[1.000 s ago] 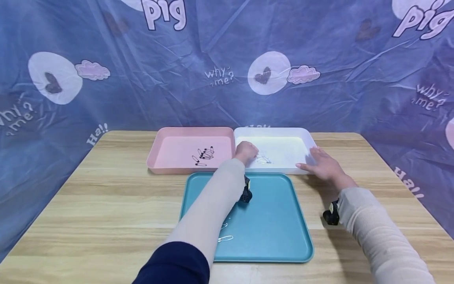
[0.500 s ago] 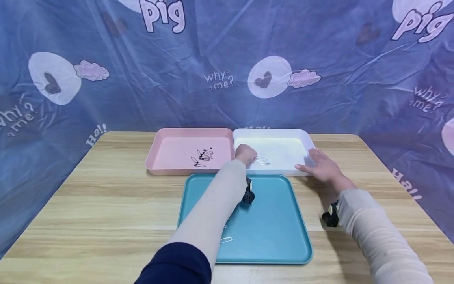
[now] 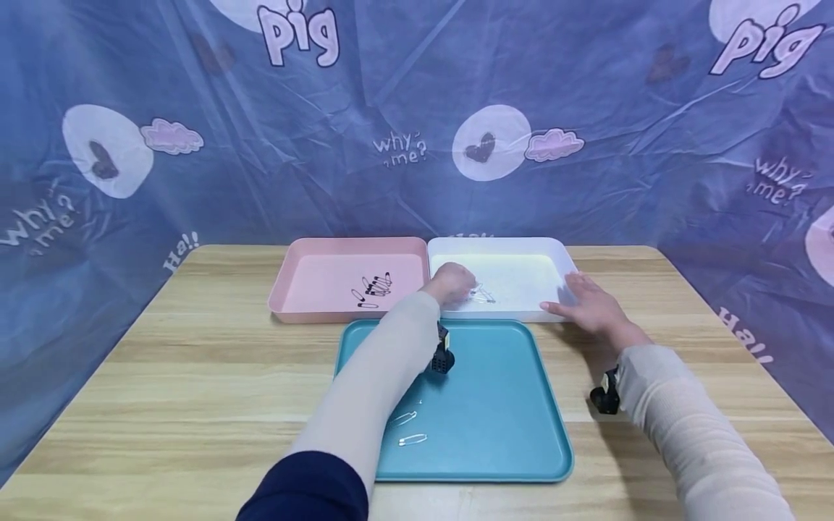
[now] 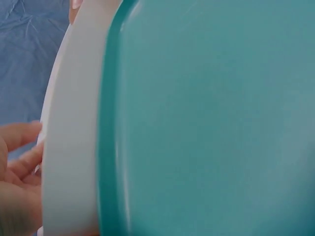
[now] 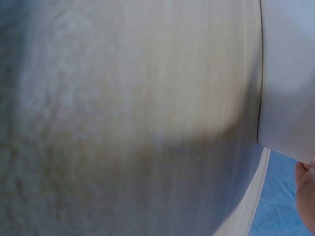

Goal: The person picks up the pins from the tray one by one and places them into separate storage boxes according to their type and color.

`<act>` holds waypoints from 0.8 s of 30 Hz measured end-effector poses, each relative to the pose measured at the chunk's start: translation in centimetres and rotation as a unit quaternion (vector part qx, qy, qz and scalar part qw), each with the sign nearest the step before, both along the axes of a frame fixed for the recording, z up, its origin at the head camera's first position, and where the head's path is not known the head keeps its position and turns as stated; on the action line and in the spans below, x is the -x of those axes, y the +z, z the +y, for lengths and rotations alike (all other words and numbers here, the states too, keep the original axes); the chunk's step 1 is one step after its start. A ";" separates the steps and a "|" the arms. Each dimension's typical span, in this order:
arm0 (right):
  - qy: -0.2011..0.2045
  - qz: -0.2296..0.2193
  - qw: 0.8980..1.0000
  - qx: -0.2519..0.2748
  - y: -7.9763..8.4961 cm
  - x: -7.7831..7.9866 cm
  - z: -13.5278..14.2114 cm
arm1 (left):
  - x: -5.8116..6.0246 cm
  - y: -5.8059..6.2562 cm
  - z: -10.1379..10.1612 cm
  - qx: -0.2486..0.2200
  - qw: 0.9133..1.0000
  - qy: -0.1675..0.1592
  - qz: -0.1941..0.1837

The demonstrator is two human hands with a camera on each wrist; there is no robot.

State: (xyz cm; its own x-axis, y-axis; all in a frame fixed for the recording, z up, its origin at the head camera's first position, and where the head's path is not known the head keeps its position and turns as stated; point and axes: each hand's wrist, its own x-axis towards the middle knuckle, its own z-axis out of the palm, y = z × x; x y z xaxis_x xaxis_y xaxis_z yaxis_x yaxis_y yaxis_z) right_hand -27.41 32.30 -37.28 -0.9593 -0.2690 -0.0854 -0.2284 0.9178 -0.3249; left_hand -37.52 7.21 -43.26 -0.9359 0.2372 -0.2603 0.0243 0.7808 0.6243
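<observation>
My left hand (image 3: 454,282) is inside the white tray (image 3: 521,271), low over its left part. Beside its fingertips lies a small cluster of silver safety pins (image 3: 483,294). The left wrist view shows that hand's fingers (image 4: 22,133) loosely bent behind the tray wall, with nothing visible between them; some tips are hidden. My right hand (image 3: 594,307) rests against the white tray's right front corner, fingers spread and fairly straight. Two silver safety pins, one an upper pin (image 3: 405,417) and one a lower pin (image 3: 413,439), lie on the teal tray (image 3: 495,405), partly covered by my left forearm.
A pink tray (image 3: 326,278) stands left of the white one and holds several black safety pins (image 3: 378,284). Both sit behind the teal tray on a wooden table (image 3: 195,376). A blue printed cloth (image 3: 274,181) hangs behind the table.
My left hand has loosened slightly over the silver pins, and its wrist and forearm have shifted left, uncovering more of the pins on the teal tray. The right hand has stayed at the white tray's corner.
</observation>
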 end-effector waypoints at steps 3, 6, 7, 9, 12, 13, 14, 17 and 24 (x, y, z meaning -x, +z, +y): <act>0.003 -0.002 1.000 0.002 -0.1 0.0 0.0 | -6.2 6.2 -1.2 -0.137 0.987 0.062 -0.056; 0.006 -0.003 1.000 0.004 -0.1 0.0 0.1 | -9.0 8.8 -2.3 -0.166 0.983 0.041 -0.070; 0.007 -0.003 1.000 0.004 -0.1 0.1 0.1 | -9.3 9.1 -2.5 -0.174 0.981 0.033 -0.077; 0.009 -0.002 1.000 0.004 0.0 0.1 0.1 | -9.7 9.3 -3.0 -0.199 0.975 0.024 -0.095; 0.010 -0.003 1.000 0.002 0.2 0.1 0.1 | -9.8 9.1 -3.5 -0.226 0.968 0.016 -0.104; 0.010 -0.003 1.000 0.002 0.2 0.0 0.1 | -9.8 9.0 -3.6 -0.234 0.966 0.015 -0.106; 0.010 -0.004 1.000 0.003 0.2 0.0 0.0 | -9.9 8.9 -3.8 -0.242 0.964 0.014 -0.109; 0.008 -0.007 1.000 0.006 0.3 -0.1 0.0 | -10.2 8.9 -4.2 -0.260 0.959 0.008 -0.115; 0.006 -0.012 1.000 0.008 0.3 0.0 0.0 | -11.5 9.4 -5.7 -0.252 0.960 -0.012 -0.124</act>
